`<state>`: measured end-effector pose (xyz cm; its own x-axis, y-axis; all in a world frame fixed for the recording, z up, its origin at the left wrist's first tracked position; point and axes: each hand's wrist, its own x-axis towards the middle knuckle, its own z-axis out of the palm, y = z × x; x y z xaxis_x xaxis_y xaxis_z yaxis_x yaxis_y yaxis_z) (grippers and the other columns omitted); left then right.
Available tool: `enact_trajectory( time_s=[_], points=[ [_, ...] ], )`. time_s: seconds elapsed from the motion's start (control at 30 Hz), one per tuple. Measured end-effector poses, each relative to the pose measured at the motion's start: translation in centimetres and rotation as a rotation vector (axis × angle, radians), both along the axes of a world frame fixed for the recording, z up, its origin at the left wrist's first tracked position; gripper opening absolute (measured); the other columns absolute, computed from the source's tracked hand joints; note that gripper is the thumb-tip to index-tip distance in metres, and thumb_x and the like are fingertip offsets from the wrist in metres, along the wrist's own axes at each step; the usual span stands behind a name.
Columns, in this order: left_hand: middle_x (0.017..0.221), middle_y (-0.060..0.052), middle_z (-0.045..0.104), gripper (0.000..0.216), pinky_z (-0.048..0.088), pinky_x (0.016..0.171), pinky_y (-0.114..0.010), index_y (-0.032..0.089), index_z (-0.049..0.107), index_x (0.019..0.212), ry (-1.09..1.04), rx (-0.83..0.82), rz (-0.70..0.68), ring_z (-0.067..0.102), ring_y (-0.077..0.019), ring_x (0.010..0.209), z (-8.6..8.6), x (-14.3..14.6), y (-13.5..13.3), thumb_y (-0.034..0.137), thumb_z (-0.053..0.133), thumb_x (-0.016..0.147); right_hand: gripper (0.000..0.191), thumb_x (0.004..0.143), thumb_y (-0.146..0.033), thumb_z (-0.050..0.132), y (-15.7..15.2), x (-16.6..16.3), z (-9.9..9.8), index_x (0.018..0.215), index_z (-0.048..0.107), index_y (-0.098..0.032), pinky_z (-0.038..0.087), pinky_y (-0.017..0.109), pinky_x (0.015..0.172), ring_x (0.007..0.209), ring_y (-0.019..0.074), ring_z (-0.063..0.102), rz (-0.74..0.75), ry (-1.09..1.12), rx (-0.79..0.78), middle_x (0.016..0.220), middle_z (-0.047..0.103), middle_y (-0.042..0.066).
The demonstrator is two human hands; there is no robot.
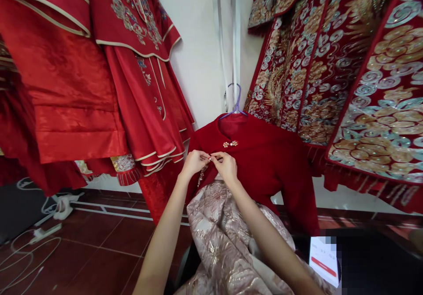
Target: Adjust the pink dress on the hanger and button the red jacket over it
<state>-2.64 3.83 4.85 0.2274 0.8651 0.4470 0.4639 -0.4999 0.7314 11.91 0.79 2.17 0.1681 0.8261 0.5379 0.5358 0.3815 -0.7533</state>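
Both of your forearms ran up from the bottom edge and converged at the chest of the red jacket [264, 163], which hung on a purple hanger [236, 105] against the white wall [198, 44]. Your left hand [194, 162] was turned palm-inward with the wrist nearly straight. Its thumb and forefinger were pressed together on the left side of the lower clasp [210, 157], and the other fingers were curled in behind them. Your right hand [226, 165] mirrored it, with the knuckles up and the fingertips pinching the same clasp from the right. The two hands touched at the fingertips.

The lower clasp sat on the jacket's front opening, just below the upper clasp [230, 144], which was fastened under the collar. A small beaded tassel [201, 177] hung beneath your left hand. Pale brocade fabric [224, 242] lay under both forearms, below the jacket. Plain red robes [99, 75] hung to the left and heavily embroidered robes [346, 66] to the right. White cables [39, 237] lay on the tiled floor [109, 242].
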Motion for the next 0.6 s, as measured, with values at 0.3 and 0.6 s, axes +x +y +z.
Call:
enact_trajectory(
  time_s=[0.3, 0.6],
  points=[
    [0.097, -0.011, 0.071, 0.035, 0.053, 0.082, -0.034, 0.019, 0.068, 0.105, -0.276, -0.113, -0.06, 0.067, -0.0204, 0.088, -1.1, -2.2, -4.8, 0.027, 0.071, 0.07, 0.022, 0.08, -0.021, 0.06, -2.1, 4.1, 0.6, 0.1, 0.066, -0.018, 0.055, 0.024, 0.053, 0.061, 0.0144, 0.068, 0.269, 0.287, -0.278, 0.077, 0.071, 0.004],
    [0.085, -0.009, 0.069, 0.033, 0.052, 0.081, -0.035, 0.016, 0.067, 0.09, -0.343, -0.231, 0.115, 0.065, -0.0196, 0.081, -7.3, -3.6, -6.1, 0.029, 0.078, 0.062, 0.022, 0.072, -0.036, 0.07, -6.4, 11.1, 0.3, 0.084, 0.068, -0.017, 0.055, 0.026, 0.049, 0.057, 0.0148, 0.064, 0.362, 0.178, -0.526, 0.07, 0.068, 0.005]
  ],
)
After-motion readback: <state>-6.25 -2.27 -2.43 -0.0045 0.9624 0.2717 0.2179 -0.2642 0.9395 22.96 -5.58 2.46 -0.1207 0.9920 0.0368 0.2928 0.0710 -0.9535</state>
